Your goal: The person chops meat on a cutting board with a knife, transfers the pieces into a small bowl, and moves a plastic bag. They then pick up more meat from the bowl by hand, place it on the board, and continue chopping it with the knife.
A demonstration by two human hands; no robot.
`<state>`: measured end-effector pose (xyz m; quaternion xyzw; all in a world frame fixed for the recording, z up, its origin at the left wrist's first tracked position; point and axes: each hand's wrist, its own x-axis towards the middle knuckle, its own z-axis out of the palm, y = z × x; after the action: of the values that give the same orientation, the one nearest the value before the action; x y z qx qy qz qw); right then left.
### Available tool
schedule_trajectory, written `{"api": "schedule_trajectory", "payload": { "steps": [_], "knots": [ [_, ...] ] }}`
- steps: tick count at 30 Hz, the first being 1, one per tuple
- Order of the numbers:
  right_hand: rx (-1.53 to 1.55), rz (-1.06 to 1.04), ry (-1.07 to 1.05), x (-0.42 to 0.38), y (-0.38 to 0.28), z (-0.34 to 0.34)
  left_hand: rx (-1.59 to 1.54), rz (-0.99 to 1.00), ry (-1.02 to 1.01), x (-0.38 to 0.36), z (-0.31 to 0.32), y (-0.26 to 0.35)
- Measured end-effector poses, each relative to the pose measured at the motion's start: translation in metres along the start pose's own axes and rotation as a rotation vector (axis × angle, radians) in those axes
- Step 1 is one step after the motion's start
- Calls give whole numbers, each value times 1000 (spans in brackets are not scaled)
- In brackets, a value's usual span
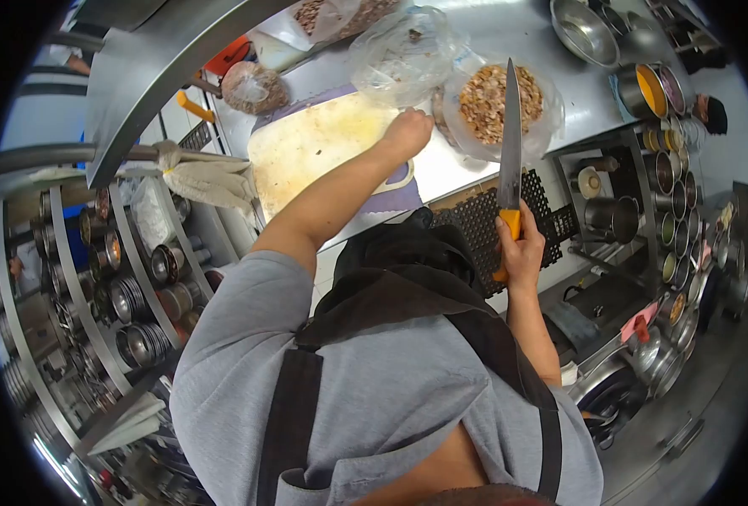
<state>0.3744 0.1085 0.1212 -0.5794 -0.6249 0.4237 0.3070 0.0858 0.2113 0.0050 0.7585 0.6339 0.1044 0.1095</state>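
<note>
My right hand [521,246] is wrapped round the orange handle of a large knife [511,135], its blade pointing up and away over the counter's edge. My left hand [409,132] is closed at the right side of the pale cutting board [315,145]; whatever its fingers hold, if anything, is hidden. Just right of that hand lies an open plastic bag of chopped brown pieces [482,105], partly crossed by the blade. Beyond my left hand sits a crumpled clear plastic bag [401,55]. A purple mat [399,201] shows under the board.
A tied bag of brown food [253,88] sits at the board's far left. Metal bowls [586,32] and a pot with orange contents [644,91] stand at the right. A cloth [207,177] hangs at the left, by shelves of pans [142,346]. A black perforated mat [479,228] lies below.
</note>
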Motion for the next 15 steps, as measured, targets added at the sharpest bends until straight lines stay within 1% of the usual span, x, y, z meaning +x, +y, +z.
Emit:
{"api": "schedule_trajectory", "payload": {
  "steps": [1,2,3,5,6,7,9,10,11,12,14,15],
  "knots": [
    [14,51,-34,-1,-6,1,-19,-28,28,-1,-1,2],
    [-75,-71,-18,-1,7,6,-70,-62,32,-4,-3,3],
    [-74,-85,-47,0,6,7,-66,-94,40,-6,-8,1],
    [-135,-94,-141,-5,5,14,-230,-153,193,-22,-15,-4],
    [-185,-107,-188,-5,1,17,-326,-232,270,-33,-19,-9],
    [-180,-108,-214,-4,-3,21,-321,-257,267,-47,-20,-21],
    [-298,-180,-363,-2,-6,28,-331,-412,382,-80,-30,-58],
    [-296,-180,-376,0,-5,32,-286,-520,330,-97,-34,-79],
    [-352,-194,-435,2,-1,38,-241,-628,277,-116,-38,-97],
    [-407,-210,-494,5,3,44,-238,-641,277,-134,-43,-107],
    [-393,-197,-539,11,13,56,-218,-508,181,-158,-48,-118],
    [-382,-180,-568,15,19,62,-217,-517,184,-164,-47,-117]
  ]
}}
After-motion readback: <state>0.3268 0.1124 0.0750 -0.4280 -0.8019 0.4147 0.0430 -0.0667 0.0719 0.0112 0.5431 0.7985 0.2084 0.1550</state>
